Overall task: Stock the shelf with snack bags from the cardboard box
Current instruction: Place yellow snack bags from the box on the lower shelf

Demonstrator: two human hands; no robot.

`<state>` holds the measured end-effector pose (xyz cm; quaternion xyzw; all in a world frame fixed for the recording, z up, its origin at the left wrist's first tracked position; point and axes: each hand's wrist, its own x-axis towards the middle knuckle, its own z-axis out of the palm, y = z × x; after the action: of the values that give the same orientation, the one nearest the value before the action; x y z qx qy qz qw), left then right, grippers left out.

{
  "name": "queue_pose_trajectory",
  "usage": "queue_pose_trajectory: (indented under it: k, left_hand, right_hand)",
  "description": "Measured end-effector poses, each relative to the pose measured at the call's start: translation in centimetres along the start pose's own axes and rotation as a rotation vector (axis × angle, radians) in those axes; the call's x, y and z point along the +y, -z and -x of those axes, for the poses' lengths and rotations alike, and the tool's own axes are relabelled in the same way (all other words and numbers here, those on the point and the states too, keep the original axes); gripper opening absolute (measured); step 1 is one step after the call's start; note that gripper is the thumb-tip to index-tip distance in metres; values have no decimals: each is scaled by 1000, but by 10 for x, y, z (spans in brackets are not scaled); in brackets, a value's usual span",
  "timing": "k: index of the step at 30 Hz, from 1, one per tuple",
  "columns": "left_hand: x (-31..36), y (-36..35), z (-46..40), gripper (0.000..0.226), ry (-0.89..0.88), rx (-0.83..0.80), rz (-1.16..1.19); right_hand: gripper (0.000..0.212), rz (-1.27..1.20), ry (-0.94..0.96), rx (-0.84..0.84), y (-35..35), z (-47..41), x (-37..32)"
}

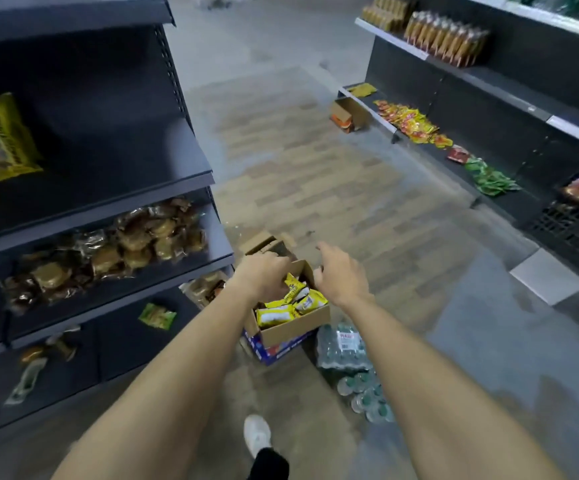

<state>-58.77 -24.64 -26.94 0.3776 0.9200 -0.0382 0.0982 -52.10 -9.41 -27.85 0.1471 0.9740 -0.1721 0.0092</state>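
An open cardboard box (pixel 291 329) sits on the floor beside the left shelf unit, on top of a blue printed box. It holds several yellow-and-white snack bags (pixel 276 313). My left hand (pixel 264 275) reaches down into the box's far left corner, with the fingers curled around one upright yellow snack bag (pixel 294 284). My right hand (pixel 340 271) hovers over the box's far right corner with fingers spread and nothing in it. The dark middle shelf (pixel 125 161) on the left carries a large yellow bag (pixel 1 136) at its far left.
A shrink-wrapped pack of water bottles (pixel 343 344) and more bottles (pixel 364 393) lie right of the box. Another open carton (pixel 264 244) stands just behind it. Lower left shelves hold wrapped buns (pixel 125 244). Right shelving holds snacks (pixel 409 123) and a black crate (pixel 572 233). My shoe (pixel 257 434) shows below.
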Motion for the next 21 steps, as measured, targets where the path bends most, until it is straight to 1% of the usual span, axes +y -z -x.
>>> queue_pose_trajectory:
  k: [2,4,6,9,11,13,17,19,21]
  left_hand:
    - [-8,-18,-17,26,-13,-39,51]
    - [-19,-33,-39,33,-38,-55,55]
    - [-34,-46,-65,36,-38,-37,58]
    - [-59,-65,-105,33,-30,-39,111]
    - [-76,-82,-125,33,-27,-98,131]
    - [-91,-107,-142,35,-19,-164,134]
    - [-108,-160,-159,29,-41,-311,153]
    - [-113,-195,-169,28,-20,-364,173]
    - [-116,-233,-181,31,10,-411,216]
  right_hand:
    - [60,-9,38,-45,-19,-11,-2]
    - [58,34,42,-92,-35,-26,9]
    - [56,55,-30,-121,-48,-49,28]
    - [58,-42,-186,-112,-77,-91,47]
    - [60,-116,-214,-131,-109,-114,48]
    - [67,-182,-255,-157,-145,-129,48]
    - [73,-271,-397,-289,-224,-123,58]
    - [78,-305,-426,-352,-260,-121,66]
    - [81,-349,-468,-372,-299,-127,75]
